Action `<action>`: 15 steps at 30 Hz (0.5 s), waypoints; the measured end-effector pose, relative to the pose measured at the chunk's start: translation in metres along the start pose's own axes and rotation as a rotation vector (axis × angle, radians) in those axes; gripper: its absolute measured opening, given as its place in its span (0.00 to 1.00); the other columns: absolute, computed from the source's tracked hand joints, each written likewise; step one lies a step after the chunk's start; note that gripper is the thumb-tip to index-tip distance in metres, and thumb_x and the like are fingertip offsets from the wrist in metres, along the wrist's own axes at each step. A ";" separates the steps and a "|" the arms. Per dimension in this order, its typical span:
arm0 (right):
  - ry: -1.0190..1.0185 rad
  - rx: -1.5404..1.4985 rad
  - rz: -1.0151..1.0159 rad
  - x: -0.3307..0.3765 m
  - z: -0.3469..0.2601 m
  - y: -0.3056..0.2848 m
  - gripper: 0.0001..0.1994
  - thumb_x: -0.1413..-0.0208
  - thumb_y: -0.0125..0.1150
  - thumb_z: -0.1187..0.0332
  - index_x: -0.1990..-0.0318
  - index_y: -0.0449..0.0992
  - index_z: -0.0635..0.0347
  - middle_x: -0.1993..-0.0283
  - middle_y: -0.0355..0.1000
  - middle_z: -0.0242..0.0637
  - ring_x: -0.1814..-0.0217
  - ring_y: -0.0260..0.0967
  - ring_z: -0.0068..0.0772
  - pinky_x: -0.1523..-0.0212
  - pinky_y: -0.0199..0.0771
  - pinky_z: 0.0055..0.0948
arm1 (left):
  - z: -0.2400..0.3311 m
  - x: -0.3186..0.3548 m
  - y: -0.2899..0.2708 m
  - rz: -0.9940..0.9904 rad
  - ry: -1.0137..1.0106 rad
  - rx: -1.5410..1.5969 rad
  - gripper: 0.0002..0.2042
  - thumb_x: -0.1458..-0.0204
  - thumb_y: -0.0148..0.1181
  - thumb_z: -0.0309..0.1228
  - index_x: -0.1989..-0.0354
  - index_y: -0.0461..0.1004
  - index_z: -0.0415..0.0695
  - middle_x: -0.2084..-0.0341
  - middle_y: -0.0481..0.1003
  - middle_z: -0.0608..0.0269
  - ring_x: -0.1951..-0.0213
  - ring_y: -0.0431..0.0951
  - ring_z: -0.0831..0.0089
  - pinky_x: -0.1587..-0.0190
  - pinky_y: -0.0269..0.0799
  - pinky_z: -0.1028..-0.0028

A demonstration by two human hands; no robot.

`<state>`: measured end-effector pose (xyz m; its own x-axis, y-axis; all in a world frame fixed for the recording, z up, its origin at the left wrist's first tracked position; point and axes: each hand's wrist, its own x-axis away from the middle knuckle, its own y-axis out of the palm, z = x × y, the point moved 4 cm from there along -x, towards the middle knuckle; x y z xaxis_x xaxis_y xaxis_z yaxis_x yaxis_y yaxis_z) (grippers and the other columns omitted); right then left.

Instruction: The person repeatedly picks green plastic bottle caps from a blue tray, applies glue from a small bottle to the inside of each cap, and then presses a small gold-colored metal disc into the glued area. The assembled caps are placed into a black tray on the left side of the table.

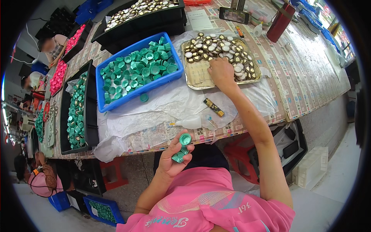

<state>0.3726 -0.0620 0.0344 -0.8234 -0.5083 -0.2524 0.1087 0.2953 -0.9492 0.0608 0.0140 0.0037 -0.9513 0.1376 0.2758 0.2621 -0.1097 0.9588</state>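
Observation:
Several green ridged caps (180,154) are held in my left hand (172,159), its fingers curled around them above the near table edge. One cap faces up, showing its hollow inside. My right hand (222,73) reaches into a shallow metal tray (197,83), its fingers curled down at the near edge of a heap of small round discs (212,45), some white-faced and some dark-rimmed. Whatever its fingertips pinch is hidden. A blue bin (101,91) of green ridged caps stands left of the tray, with one loose cap (144,97) just outside it.
A white squeeze bottle (191,122) and a black-and-gold tube (213,107) lie before the tray. Black bins (92,112) stand left and behind. A phone (234,15) and red flask (281,22) are at the back. Other people sit at the left.

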 end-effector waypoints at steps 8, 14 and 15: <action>-0.018 -0.163 0.138 0.016 0.010 -0.010 0.10 0.53 0.65 0.64 0.64 0.79 0.58 0.62 0.72 0.41 0.56 0.70 0.43 0.58 0.73 0.40 | 0.002 0.000 -0.004 0.043 0.010 -0.018 0.24 0.46 0.56 0.23 0.39 0.64 0.48 0.51 0.68 0.60 0.58 0.69 0.70 0.67 0.70 0.77; -0.014 -0.151 -0.030 0.004 -0.005 0.000 0.11 0.53 0.66 0.64 0.63 0.79 0.58 0.61 0.71 0.43 0.55 0.71 0.46 0.55 0.73 0.41 | -0.002 -0.005 0.001 0.042 -0.016 -0.042 0.24 0.46 0.56 0.23 0.39 0.64 0.49 0.48 0.68 0.57 0.58 0.68 0.70 0.68 0.70 0.78; 0.000 -0.249 -0.084 0.004 -0.007 0.000 0.11 0.52 0.65 0.66 0.62 0.79 0.59 0.61 0.72 0.45 0.53 0.71 0.47 0.54 0.72 0.42 | -0.001 -0.005 0.003 0.041 -0.012 -0.046 0.24 0.46 0.56 0.23 0.39 0.64 0.48 0.48 0.68 0.57 0.58 0.68 0.70 0.68 0.70 0.79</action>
<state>0.3657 -0.0586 0.0348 -0.8240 -0.5390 -0.1746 -0.1001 0.4419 -0.8915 0.0659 0.0119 0.0049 -0.9378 0.1442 0.3157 0.2926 -0.1609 0.9426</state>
